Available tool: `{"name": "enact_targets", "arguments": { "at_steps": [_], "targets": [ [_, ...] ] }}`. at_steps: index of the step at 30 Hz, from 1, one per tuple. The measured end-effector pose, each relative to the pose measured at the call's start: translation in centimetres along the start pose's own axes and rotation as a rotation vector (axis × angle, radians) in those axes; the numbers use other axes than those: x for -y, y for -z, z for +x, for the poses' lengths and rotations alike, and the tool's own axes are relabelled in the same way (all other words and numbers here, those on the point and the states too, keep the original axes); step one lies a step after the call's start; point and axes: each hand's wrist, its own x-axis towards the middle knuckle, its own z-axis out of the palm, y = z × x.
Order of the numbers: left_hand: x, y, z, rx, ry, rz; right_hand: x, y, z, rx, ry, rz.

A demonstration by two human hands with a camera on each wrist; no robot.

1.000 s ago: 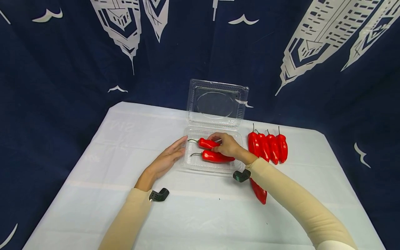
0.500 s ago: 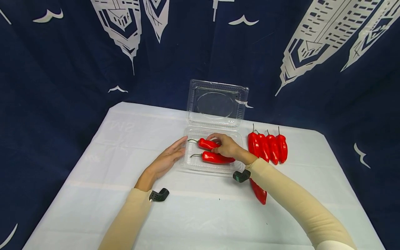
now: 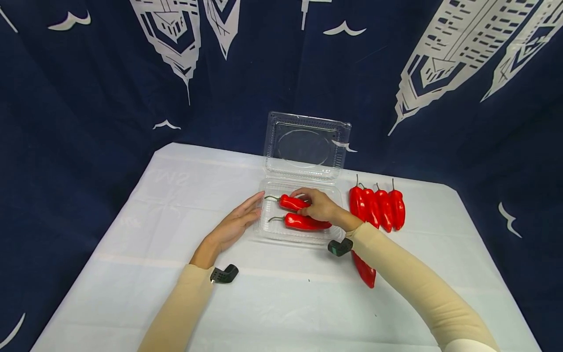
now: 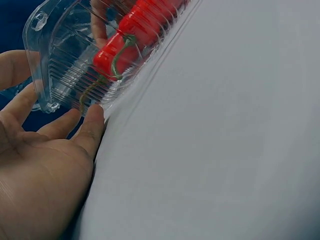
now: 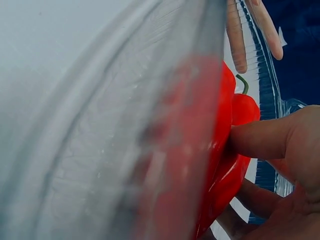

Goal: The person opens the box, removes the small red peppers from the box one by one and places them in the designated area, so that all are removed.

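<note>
A hinged clear plastic container [image 3: 286,237] stands with its lid [image 3: 303,146] up, two red peppers with green stems in its base. My right hand [image 3: 324,206] reaches inside and holds the farther red pepper [image 3: 290,202] between thumb and fingers; its tip is hidden under the hand. Nearer the front lies the second red pepper [image 3: 303,222], just below the thumb. My left hand [image 3: 233,227] touches the container's left wall with extended fingers. In the left wrist view those fingertips [image 4: 92,117] rest against the clear ribbed side.
Several red peppers [image 3: 384,208] lie in a row right of the container, stems away from me. Another red pepper [image 3: 364,270] is partly covered by my right forearm. A dark blue printed cloth [image 3: 246,83] hangs behind the white table [image 3: 264,303].
</note>
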Motion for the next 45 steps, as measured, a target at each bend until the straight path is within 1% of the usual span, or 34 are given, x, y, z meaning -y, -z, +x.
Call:
{"name": "enact_targets", "arguments": {
  "at_steps": [6,15,20,27,31,36,45],
  "targets": [
    [0.1,0.0,0.2,0.004,-0.001,-0.004,-0.6,-0.1,0.2,0.001,-0.020,0.033],
    [0.1,-0.2,0.3,-0.001,0.002,-0.013,-0.8,0.2,-0.1,-0.021,0.021,0.055],
    [0.0,-0.2,0.2,0.000,0.001,-0.006,-1.0,0.3,-0.2,-0.022,0.051,0.048],
    [0.0,-0.3,0.2,0.005,-0.001,-0.004,-0.9,0.8,-0.6,-0.012,0.053,0.061],
    [0.0,-0.2,0.1,0.015,-0.009,-0.008,-0.8,1.1,-1.0,-0.016,0.058,0.063],
    [0.1,-0.2,0.1,0.008,-0.001,-0.007,-0.7,1.6,-1.7,-0.038,0.054,0.080],
    [0.0,0.0,0.0,0.002,-0.003,-0.008,-0.9,2.5,-2.8,-0.063,0.059,0.176]
  ]
}}
